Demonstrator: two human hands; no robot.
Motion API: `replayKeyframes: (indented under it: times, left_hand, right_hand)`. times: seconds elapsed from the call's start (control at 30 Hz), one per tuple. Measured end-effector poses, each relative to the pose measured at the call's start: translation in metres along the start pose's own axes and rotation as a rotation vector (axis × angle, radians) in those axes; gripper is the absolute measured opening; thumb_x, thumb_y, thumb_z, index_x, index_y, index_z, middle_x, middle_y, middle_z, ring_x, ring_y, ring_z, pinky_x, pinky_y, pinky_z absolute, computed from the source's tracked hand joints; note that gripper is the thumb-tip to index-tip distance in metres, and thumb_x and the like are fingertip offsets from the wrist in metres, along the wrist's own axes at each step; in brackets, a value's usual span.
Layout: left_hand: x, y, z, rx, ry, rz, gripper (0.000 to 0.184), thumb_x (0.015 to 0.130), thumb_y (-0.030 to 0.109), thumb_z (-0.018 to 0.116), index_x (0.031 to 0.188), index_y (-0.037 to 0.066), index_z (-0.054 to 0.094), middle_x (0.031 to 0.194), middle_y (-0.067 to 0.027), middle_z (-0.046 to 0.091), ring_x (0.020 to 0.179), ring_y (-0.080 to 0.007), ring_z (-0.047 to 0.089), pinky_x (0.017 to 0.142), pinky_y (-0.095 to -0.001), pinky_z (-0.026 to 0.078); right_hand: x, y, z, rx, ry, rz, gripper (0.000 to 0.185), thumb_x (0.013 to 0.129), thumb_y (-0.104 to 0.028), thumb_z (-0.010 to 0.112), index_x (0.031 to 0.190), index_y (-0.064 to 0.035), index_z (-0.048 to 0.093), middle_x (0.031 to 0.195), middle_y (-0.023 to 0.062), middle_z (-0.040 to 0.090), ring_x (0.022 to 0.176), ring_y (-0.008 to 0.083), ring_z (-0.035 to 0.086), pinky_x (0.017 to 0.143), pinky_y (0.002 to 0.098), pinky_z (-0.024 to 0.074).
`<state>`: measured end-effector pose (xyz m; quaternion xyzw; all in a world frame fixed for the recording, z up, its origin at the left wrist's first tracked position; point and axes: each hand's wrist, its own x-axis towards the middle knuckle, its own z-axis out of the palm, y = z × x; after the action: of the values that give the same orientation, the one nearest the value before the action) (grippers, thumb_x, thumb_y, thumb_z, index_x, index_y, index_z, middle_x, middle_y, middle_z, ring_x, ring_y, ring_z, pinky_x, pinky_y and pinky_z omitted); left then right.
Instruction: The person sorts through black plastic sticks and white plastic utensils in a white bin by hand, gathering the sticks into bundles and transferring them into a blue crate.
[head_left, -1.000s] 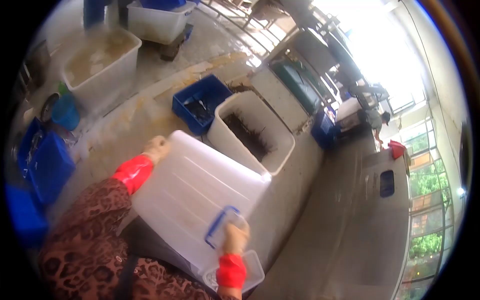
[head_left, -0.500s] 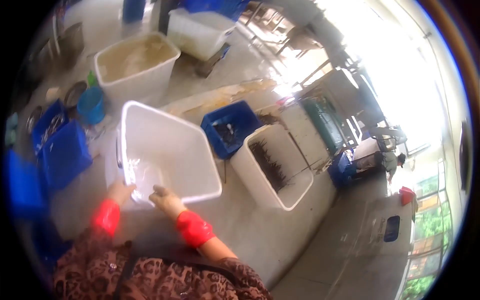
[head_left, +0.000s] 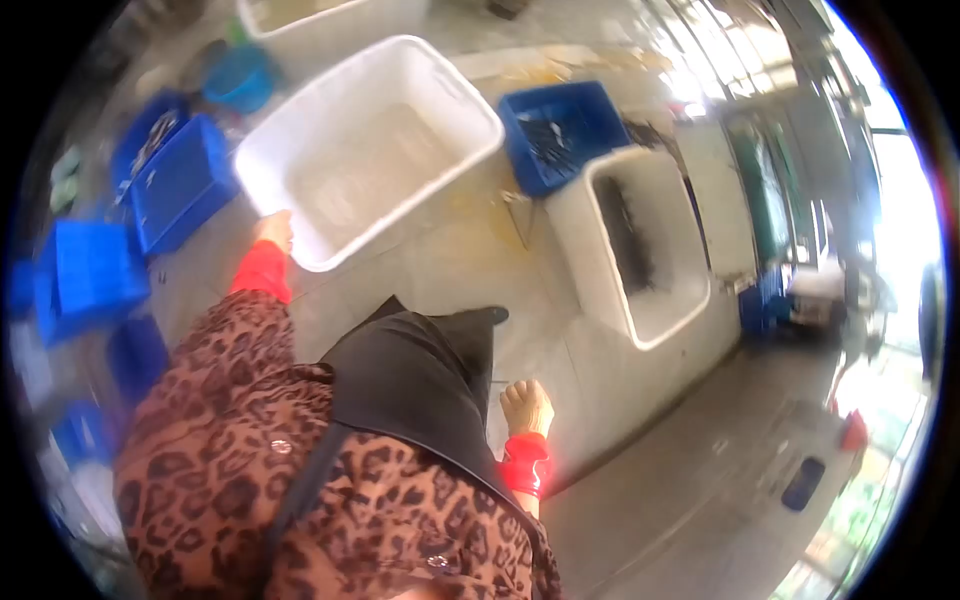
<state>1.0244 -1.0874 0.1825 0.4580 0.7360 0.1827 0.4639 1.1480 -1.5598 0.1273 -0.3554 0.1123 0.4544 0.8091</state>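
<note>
A large white plastic tub stands on the floor in front of me, with a little cloudy liquid on its bottom. At its near left corner, my left hand is closed on the rim; the fingertips are partly hidden. My right hand is away from the tub, low over the floor beside my dark apron. Its fingers are curled into a loose fist, and nothing shows in them. Red cuffs cover both wrists.
To the right are a blue crate with dark pieces inside and a second white tub holding dark, thin material. Blue bins and a light-blue bucket stand on the left. A grey wall panel runs along the right.
My right hand has left the tub's rim and drawn back to the right, its fingers now curled. My left hand stays at the rim. The tub sits less tilted, and my view has swung downward.
</note>
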Motion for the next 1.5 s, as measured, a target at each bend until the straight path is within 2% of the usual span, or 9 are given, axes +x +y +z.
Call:
replayKeyframes:
  times: [0.27,0.53,0.63,0.7,0.77,0.97,1.2,1.37,1.5]
  left_hand:
    - [-0.115,0.093,0.147,-0.016,-0.327,0.075,0.049,0.081,0.028,0.049,0.118,-0.002,0.038,0.117,-0.0203,0.045,0.107,-0.0339,0.044,0.090,-0.0430,0.034]
    - [-0.191,0.075,0.290,0.278,-0.567,0.030,0.020,0.079,0.026,0.050,0.081,0.006,0.053,0.073,-0.0068,0.056,0.058,-0.0172,0.052,0.048,-0.0276,0.040]
    - [-0.162,0.093,0.289,0.343,-0.706,0.148,0.030,0.079,0.029,0.052,0.092,0.002,0.054,0.085,-0.0098,0.058,0.070,-0.0189,0.057,0.059,-0.0287,0.045]
    - [-0.195,0.113,0.333,0.382,-0.790,0.293,0.039,0.079,0.032,0.052,0.103,0.001,0.052,0.094,-0.0126,0.058,0.081,-0.0208,0.057,0.071,-0.0297,0.045]
    - [-0.174,0.126,0.355,0.406,-0.914,0.354,0.043,0.080,0.033,0.051,0.108,0.000,0.050,0.100,-0.0137,0.056,0.089,-0.0211,0.056,0.078,-0.0304,0.044]
    - [-0.188,0.143,0.534,0.554,-1.241,0.588,0.041,0.080,0.031,0.051,0.107,0.000,0.051,0.096,-0.0085,0.055,0.088,-0.0155,0.051,0.081,-0.0261,0.039]
    - [-0.179,0.069,0.747,0.977,-1.053,0.892,0.048,0.078,0.038,0.047,0.105,-0.001,0.052,0.101,-0.0126,0.056,0.092,-0.0204,0.050,0.081,-0.0286,0.037]
    - [-0.164,-0.012,0.827,1.008,-0.956,0.786,0.045,0.078,0.036,0.046,0.106,0.002,0.053,0.095,-0.0134,0.058,0.088,-0.0221,0.053,0.079,-0.0291,0.039]
    - [-0.131,-0.085,0.874,1.385,-0.920,1.039,0.039,0.079,0.035,0.046,0.105,0.008,0.054,0.095,-0.0142,0.059,0.088,-0.0273,0.055,0.077,-0.0343,0.042]
  right_hand:
    - [-0.009,-0.131,-0.103,0.112,0.350,-0.097,0.005,0.073,-0.008,0.052,0.078,-0.0081,0.049,0.072,0.0013,0.048,0.070,0.0189,0.048,0.061,0.0304,0.0399]
    - [0.007,-0.185,-0.195,0.292,0.618,-0.008,0.006,0.074,-0.012,0.055,0.080,-0.0107,0.054,0.074,0.0006,0.054,0.074,0.0203,0.054,0.062,0.0301,0.0443]
    - [0.018,-0.114,-0.148,0.284,0.732,0.071,0.007,0.074,-0.013,0.057,0.081,-0.0117,0.056,0.074,0.0003,0.056,0.075,0.0208,0.056,0.063,0.0299,0.0459]
    - [0.042,-0.175,-0.105,-0.055,0.762,-0.203,0.018,0.079,-0.017,0.050,0.063,-0.0117,0.044,0.057,-0.0029,0.038,0.047,0.0100,0.040,0.044,0.0245,0.0368]
    - [0.066,-0.197,-0.071,-0.054,0.967,-0.076,0.021,0.080,-0.015,0.048,0.061,-0.0119,0.041,0.055,-0.0039,0.033,0.046,0.0073,0.035,0.042,0.0221,0.0334]
    - [0.133,-0.288,-0.132,-0.241,1.104,-0.069,0.024,0.079,-0.013,0.050,0.094,0.0046,0.051,0.074,0.0057,0.050,0.054,0.0128,0.049,0.050,0.0262,0.0462]
    - [0.245,-0.352,-0.284,-0.423,1.191,0.125,0.041,0.080,-0.017,0.050,0.112,0.0075,0.044,0.094,0.0121,0.054,0.072,0.0158,0.053,0.062,0.0260,0.0471]
    - [0.301,-0.345,-0.395,-0.595,1.078,0.131,0.045,0.081,-0.021,0.050,0.116,0.0067,0.042,0.105,0.0130,0.052,0.078,0.0139,0.050,0.070,0.0242,0.0428]
    - [0.339,-0.311,-0.467,-0.547,1.058,0.113,0.044,0.081,-0.022,0.051,0.114,0.0065,0.043,0.097,0.0065,0.053,0.072,0.0122,0.046,0.068,0.0237,0.0404]
